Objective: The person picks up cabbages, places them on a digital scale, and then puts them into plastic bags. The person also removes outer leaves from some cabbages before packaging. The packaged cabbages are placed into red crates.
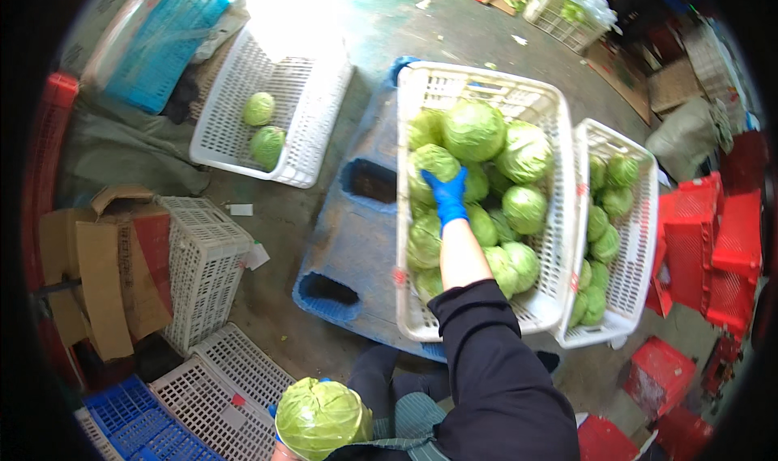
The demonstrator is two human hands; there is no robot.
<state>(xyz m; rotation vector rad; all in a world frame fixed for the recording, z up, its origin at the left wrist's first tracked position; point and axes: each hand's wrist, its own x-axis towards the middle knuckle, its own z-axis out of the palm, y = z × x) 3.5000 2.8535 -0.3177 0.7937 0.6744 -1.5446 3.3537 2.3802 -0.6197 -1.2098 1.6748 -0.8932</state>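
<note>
My left hand (279,443), in a blue glove, holds a pale green cabbage (318,419) close to my body at the lower edge; the cabbage hides most of that hand. My right hand (448,195), also blue-gloved, reaches into a white slatted crate (485,77) heaped with cabbages. Its thumb and fingers are spread around the near side of a round cabbage (435,161) at the left of the heap, and the fingertips are partly hidden. A larger cabbage (474,130) lies just beyond it.
The full crate rests on a blue plastic pallet (356,242). To its right stands another white crate (636,242) with smaller cabbages. A white crate (304,128) at upper left holds two cabbages. Cardboard (105,274), stacked crates (211,258) and red crates (705,250) line the sides.
</note>
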